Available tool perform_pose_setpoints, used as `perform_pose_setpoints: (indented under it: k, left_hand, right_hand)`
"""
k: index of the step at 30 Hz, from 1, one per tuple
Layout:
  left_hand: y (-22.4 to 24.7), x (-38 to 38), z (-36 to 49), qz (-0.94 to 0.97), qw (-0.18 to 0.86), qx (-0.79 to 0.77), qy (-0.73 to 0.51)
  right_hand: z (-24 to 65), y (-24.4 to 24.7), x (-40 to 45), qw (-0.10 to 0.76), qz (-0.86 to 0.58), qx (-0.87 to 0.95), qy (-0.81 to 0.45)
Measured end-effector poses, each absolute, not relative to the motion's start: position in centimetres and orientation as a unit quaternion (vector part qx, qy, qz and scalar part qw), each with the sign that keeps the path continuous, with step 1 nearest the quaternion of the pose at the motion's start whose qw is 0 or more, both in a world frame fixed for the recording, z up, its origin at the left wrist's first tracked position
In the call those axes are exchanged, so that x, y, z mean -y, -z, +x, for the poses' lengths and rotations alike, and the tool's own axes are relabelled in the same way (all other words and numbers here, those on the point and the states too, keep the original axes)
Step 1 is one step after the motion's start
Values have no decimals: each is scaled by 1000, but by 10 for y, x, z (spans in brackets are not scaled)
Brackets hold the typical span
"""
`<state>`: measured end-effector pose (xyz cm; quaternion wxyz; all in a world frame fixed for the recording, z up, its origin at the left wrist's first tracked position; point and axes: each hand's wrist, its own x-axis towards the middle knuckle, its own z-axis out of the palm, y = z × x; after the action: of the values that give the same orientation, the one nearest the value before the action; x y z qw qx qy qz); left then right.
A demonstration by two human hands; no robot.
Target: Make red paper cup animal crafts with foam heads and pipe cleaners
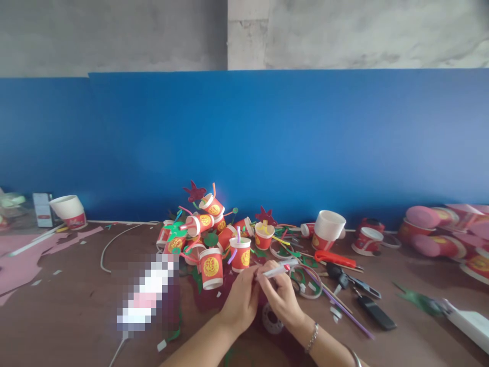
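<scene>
My right hand (281, 295) grips a white pen-like tool (280, 268) with a red mark, pointing up and to the right. Close against it, my left hand (241, 298) has its fingers pinched together; whatever they hold is hidden. Just past my hands stand red-and-white paper cups, one with a purple strip (240, 255) and another with a yellow strip (264, 237). A cup with a gold emblem (211, 268) stands to their left, beside a heap of decorated cups (200, 223). Under my wrists lies a roll of tape (272, 319).
Stacked cups (329, 229), an orange-red cutter (336, 259), keys (338, 275) and a black fob (376, 312) are on the right. Scissors (424, 302) lie farther right. Pink sheet (23, 257) covers the left; a blurred-out device (147, 293) with a cable is nearer.
</scene>
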<state>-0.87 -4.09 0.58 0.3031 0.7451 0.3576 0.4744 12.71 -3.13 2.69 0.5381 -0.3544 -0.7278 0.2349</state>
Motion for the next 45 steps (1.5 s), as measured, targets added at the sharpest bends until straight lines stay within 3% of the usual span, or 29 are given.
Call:
perform_pose_setpoints:
  k: [6, 26, 33, 39, 45]
  left_hand:
    - [-13, 47, -2, 804, 257, -353, -404]
    - [-18, 47, -4, 778, 258, -421, -390]
    - [-1, 39, -6, 730, 253, -419, -476]
    - [-10, 36, 2, 770, 269, -394, -423]
    - [-31, 29, 12, 802, 220, -433, -349]
  right_hand:
    - [131, -17, 26, 631, -426, 583, -285]
    - [134, -16, 24, 637, -442, 567, -278]
    - [142, -33, 12, 718, -435, 487, -240]
    - [143, -33, 8, 714, -418, 527, -192]
    - [143, -22, 6, 709, -403, 542, -204]
